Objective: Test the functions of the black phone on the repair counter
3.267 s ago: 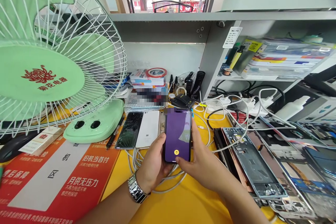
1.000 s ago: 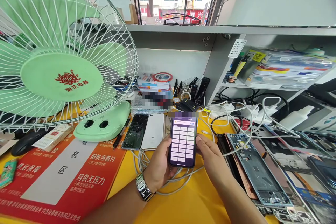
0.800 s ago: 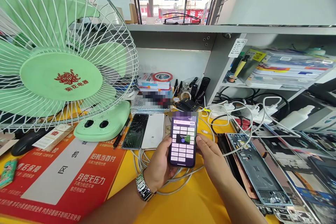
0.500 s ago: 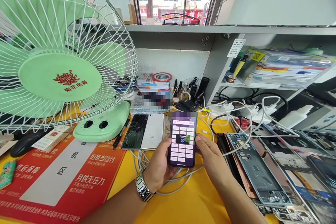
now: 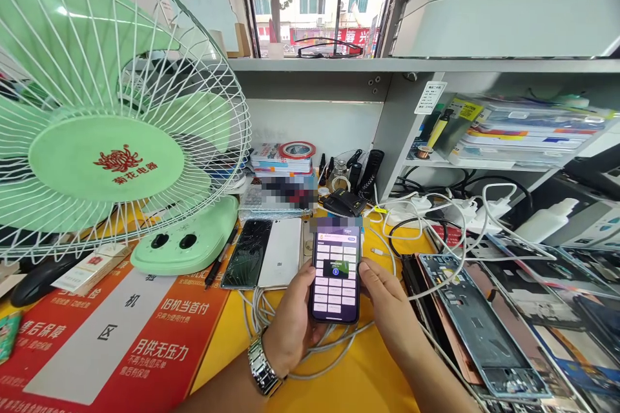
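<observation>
A: Hands?
B: My left hand [image 5: 290, 313] is clamped on the phone [image 5: 335, 293], thumb along its left edge, fingers wrapped underneath. My right hand [image 5: 390, 297] is at the right edge, fingers close together; can't tell if they pinch or only touch.
A: Phone position?
B: Lit, screen facing me, button grid with a dark pop-up. It's over the yellow tabletop [image 5: 349, 387], above a loose coil of pale cable [image 5: 258, 311].
A: Rest of the surface?
B: Left: red-and-grey printed mat [image 5: 167, 329], small white carton [image 5: 91, 269] on its far part, green fan [image 5: 106, 155] looming over that. A cracked black phone [image 5: 246, 255] and a white phone [image 5: 282, 251] lie side by side just past my left hand. Right: bare phone frame [image 5: 484, 326] among other phone parts [image 5: 527, 290], white chargers [image 5: 490, 213] behind.
A: Room?
B: Grey shelf unit [image 5: 314, 65] across the back, big white machine [image 5: 508, 16] on top at right, glasses [image 5: 329, 47] near the middle. Window [image 5: 312, 3] beyond, red signs [image 5: 358, 37] outside.
</observation>
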A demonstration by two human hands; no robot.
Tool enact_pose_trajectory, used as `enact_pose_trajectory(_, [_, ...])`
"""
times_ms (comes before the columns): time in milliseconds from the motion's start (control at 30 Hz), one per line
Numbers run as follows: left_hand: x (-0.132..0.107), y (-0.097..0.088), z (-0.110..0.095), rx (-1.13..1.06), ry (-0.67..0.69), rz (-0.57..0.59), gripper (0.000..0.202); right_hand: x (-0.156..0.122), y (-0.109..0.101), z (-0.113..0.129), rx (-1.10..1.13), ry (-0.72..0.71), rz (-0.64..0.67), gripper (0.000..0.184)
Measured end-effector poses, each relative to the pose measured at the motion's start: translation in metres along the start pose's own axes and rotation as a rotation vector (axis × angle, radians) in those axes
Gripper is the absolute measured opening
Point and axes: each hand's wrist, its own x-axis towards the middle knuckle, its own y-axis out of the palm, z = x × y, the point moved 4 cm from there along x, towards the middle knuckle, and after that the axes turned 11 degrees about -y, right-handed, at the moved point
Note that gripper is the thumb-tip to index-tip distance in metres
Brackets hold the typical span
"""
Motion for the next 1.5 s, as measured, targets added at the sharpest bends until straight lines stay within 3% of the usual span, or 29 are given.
enact_pose_trajectory(167, [0.004,-0.003,0.006,0.003,-0.002,0.024,0.041,-0.004,-0.003,-0.003,-0.042,0.005,-0.081,0.037])
enact_pose_trajectory(567, [0.001,0.001,0.010,-0.014,-0.061,-0.010,0.042,-0.013,-0.009,-0.006,-0.043,0.168,-0.220,0.054])
enact_pose_trajectory(800, [0.002,0.001,0.012,-0.024,-0.082,-0.043,0.045,-0.012,-0.007,-0.005,0.005,0.136,-0.183,0.053])
enact_pose_trajectory(1000, [0.003,0.002,0.010,0.023,-0.049,-0.003,0.050,-0.011,-0.007,-0.005,0.019,0.116,-0.193,0.049])
enact_pose_trajectory(1200, [0.004,0.000,0.010,0.031,-0.055,-0.001,0.049,-0.012,-0.006,-0.007,-0.002,0.057,-0.222,0.042])
enact_pose_trajectory(1500, [0.001,0.003,0.006,0.009,-0.084,0.016,0.041,-0.011,-0.002,-0.004,0.029,0.030,-0.143,0.034])
